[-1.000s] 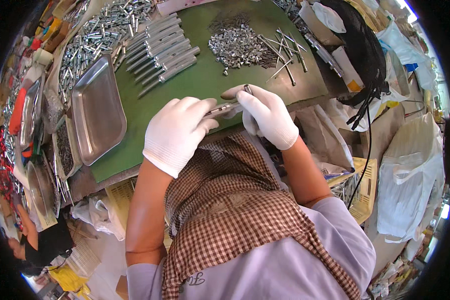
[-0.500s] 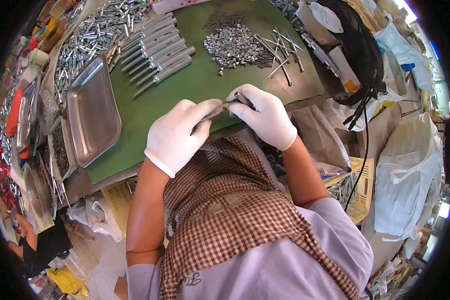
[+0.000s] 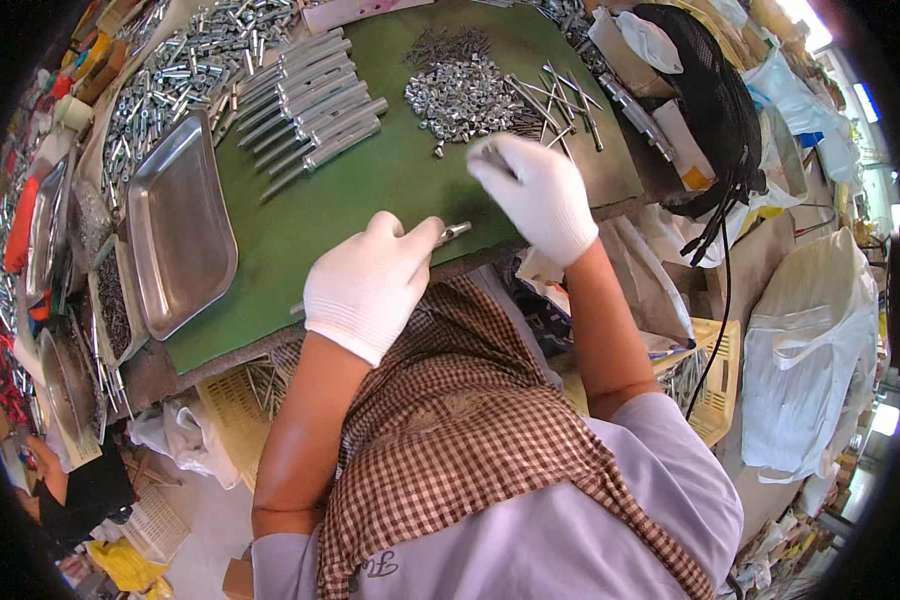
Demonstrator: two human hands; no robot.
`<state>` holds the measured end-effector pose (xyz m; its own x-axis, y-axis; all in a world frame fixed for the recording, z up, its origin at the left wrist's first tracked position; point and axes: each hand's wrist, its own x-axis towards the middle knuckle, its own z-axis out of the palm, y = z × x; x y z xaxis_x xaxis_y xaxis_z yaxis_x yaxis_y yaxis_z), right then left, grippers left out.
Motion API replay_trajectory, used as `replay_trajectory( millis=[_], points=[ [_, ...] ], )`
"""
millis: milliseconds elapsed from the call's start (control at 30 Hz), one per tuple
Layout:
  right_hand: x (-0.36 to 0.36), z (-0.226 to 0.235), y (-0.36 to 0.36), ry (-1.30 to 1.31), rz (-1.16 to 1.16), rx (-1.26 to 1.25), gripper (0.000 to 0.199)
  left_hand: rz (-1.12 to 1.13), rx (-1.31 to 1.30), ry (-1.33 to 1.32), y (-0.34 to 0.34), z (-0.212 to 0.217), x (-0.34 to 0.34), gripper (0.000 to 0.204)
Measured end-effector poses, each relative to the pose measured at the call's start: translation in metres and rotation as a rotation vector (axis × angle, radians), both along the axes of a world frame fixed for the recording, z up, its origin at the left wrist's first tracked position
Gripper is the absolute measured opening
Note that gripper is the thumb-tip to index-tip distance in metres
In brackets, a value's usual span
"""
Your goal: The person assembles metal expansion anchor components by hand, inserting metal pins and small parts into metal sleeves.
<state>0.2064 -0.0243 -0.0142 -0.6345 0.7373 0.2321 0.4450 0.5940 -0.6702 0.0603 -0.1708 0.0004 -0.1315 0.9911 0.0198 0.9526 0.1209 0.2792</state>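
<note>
My left hand, in a white glove, is closed around a slim metal rod at the near edge of the green work mat. The rod's silvery end sticks out past the fingers; most of it is covered. Raised over the mat to the right, my gloved right hand has its fingers curled together, and what they hold is hidden. Just beyond it lies a heap of small shiny metal collars. Several long thin metal rods lie crossed beside the heap.
Left on the mat, thicker metal shafts with thin tips lie in a row. A steel tray stands beside them, below a pile of short metal cylinders. Dark small pins lie behind the collars. A black mesh bag hangs right.
My right hand has come away from the rod and moved up and right toward the collars. My left hand keeps its hold, shifted slightly right.
</note>
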Motion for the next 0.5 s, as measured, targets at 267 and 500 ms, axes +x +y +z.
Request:
replay_trajectory(
  millis=[267, 500],
  points=[
    [-0.048, -0.008, 0.039, -0.351, -0.124, 0.360, 0.020, 0.045, -0.027, 0.011, 0.006, -0.007, 0.007, 0.017],
    [-0.024, -0.007, 0.025, -0.137, -0.084, 0.234, 0.019, 0.057, -0.072, -0.008, 0.008, -0.002, 0.006, 0.017]
  ],
)
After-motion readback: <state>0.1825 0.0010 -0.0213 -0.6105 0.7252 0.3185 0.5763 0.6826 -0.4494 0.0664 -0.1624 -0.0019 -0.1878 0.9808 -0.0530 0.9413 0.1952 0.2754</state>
